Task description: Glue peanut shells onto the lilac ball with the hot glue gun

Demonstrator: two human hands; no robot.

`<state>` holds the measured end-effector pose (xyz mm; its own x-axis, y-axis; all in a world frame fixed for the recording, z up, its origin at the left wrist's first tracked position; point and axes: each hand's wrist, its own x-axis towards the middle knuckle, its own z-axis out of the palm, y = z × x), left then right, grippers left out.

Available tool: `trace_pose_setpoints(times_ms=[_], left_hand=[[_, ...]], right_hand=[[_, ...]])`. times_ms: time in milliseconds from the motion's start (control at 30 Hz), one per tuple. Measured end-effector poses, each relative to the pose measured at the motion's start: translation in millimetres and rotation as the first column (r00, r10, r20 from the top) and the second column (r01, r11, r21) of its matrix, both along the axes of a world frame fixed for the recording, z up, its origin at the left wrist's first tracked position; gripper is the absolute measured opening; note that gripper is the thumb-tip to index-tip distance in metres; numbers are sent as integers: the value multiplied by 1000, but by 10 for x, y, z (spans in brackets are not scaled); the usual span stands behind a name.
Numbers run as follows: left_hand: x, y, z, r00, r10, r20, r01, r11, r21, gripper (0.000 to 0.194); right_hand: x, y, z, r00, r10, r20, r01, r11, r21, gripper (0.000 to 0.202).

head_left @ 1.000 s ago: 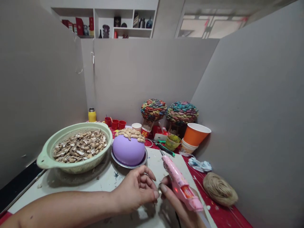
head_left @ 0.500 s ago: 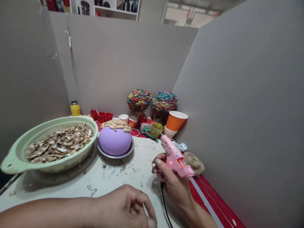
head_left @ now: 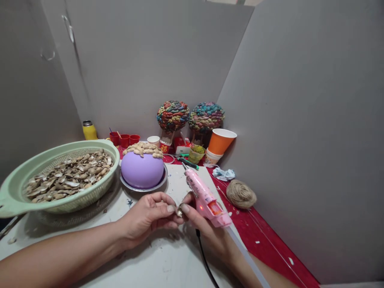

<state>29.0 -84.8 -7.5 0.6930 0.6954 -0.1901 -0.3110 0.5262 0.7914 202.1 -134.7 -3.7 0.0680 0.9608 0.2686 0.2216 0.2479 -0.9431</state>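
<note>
A small peanut shell (head_left: 180, 211) is pinched between the fingertips of both hands, above the white board. My left hand (head_left: 153, 214) reaches in from the left with thumb and fingers closed on it. My right hand (head_left: 204, 224) grips the shell with thumb and forefinger and also keeps a pink glue gun (head_left: 207, 198) in its palm, nozzle tilted up and away. The gun's small light glows, and a clear glue stick sticks out of its back. Beyond my left hand, a purple balloon (head_left: 142, 171) topped with glued peanut shells (head_left: 143, 149) rests in a metal bowl (head_left: 165, 180).
A green colander (head_left: 16, 180) of peanut shells stands at left. Along the back are red cups (head_left: 124, 141), a yellow bottle (head_left: 89, 131), two colourful balls (head_left: 173, 115) and an orange cup (head_left: 221, 142). Twine (head_left: 241, 194) lies right. Grey partitions (head_left: 300, 120) enclose the table.
My left hand has moved up and forward from the front edge to meet my right hand at the shell. The view has tilted down, and the glue gun stays in my right hand.
</note>
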Motion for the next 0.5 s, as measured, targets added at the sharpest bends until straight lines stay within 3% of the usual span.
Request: trace_pose_setpoints(times_ms=[367, 500], left_hand=[[-6, -7, -51, 995, -80, 63, 85, 992, -90, 25], [-14, -10, -64, 994, -79, 80, 86, 992, -94, 25]], right_hand=[[-58, 1, -103, 992, -22, -125, 13, 997, -73, 50], [-92, -9, -87, 993, -27, -113, 21, 998, -57, 48]])
